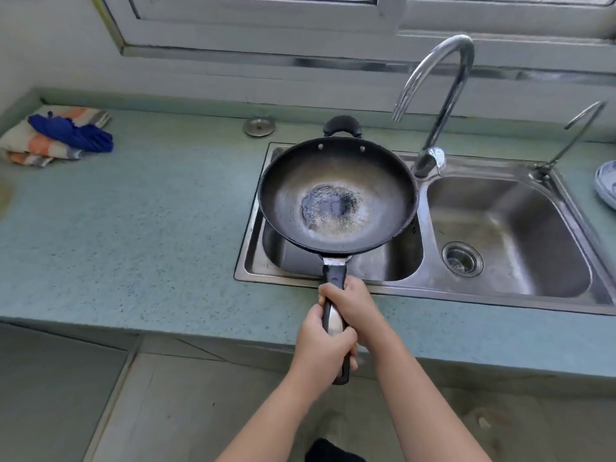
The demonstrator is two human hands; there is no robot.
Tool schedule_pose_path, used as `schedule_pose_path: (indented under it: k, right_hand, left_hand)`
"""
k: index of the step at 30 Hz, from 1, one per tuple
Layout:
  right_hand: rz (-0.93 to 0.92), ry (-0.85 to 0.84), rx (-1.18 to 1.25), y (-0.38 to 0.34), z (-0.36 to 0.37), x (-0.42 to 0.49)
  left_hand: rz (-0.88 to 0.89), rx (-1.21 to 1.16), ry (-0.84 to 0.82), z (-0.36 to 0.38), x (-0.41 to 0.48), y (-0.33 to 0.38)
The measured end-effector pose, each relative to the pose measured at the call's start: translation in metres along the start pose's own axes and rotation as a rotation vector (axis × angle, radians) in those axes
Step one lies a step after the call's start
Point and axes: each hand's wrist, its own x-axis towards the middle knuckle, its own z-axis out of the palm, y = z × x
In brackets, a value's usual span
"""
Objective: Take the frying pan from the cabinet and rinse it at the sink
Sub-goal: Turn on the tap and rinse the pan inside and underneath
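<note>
Gripping its handle, the left hand (325, 343), near, and right hand (350, 303), just beyond, hold the frying pan (336, 198) above the left basin of the sink (430, 288). Far right of it the faucet (445, 91) arches; folded cloths (50, 138) lie far left across the desk (150, 215).

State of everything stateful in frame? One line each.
frying pan: upright, held over the left basin, speckled patch in bottom
left hand: grips handle end
right hand: grips handle nearer the pan
faucet: no water seen running
right basin: no dishes, strainer in drain
</note>
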Motion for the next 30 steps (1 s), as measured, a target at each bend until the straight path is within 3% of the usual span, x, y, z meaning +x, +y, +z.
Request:
schedule_pose_path:
  k: [17, 30]
  right_hand:
    - [0.067, -0.033, 0.022, 0.032, -0.023, 0.018]
    - [0.057, 0.042, 0.059, 0.054, -0.023, 0.023]
  left_hand:
    - [-0.043, 0.084, 0.052, 0.027, 0.020, -0.023]
    - [-0.001, 0.042, 0.064, 0.031, 0.022, -0.037]
